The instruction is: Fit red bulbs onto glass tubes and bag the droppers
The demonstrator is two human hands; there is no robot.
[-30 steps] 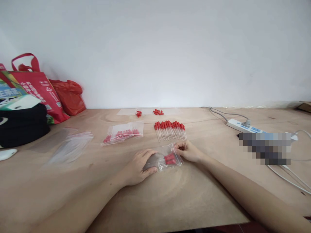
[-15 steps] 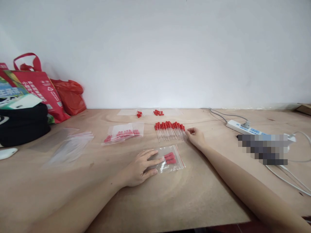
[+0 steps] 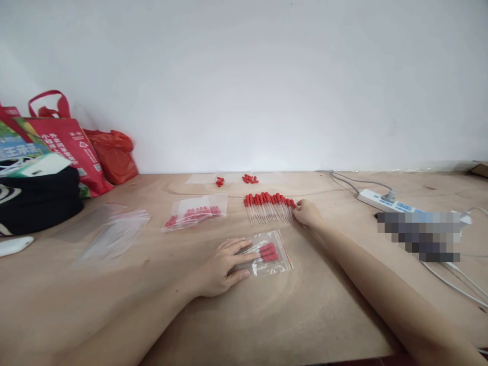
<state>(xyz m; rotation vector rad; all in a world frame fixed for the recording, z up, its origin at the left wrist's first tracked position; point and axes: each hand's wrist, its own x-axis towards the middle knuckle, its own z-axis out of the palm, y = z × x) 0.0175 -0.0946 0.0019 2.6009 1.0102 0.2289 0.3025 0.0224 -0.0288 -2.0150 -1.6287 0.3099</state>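
Observation:
Open and spread, my left hand rests on the table with its fingertips on a clear zip bag. Inside that bag lie a few red-bulbed droppers, their thin stems partly under my fingers. Farther back, several loose droppers lie side by side in a row, red bulbs pointing away from me. At the row's right end, my right hand has its fingers closed on the last dropper, whose stem is partly hidden by the fingers.
Filled zip bags overlap left of the row, beside flat bags. Small red bulbs lie near the wall. A power strip with cables stands right. A black bag, red bags and a white object are left.
My right fingers have come closer together at the row's right end, onto the last dropper. The left hand stays on the bag. The whole view has shifted slightly.

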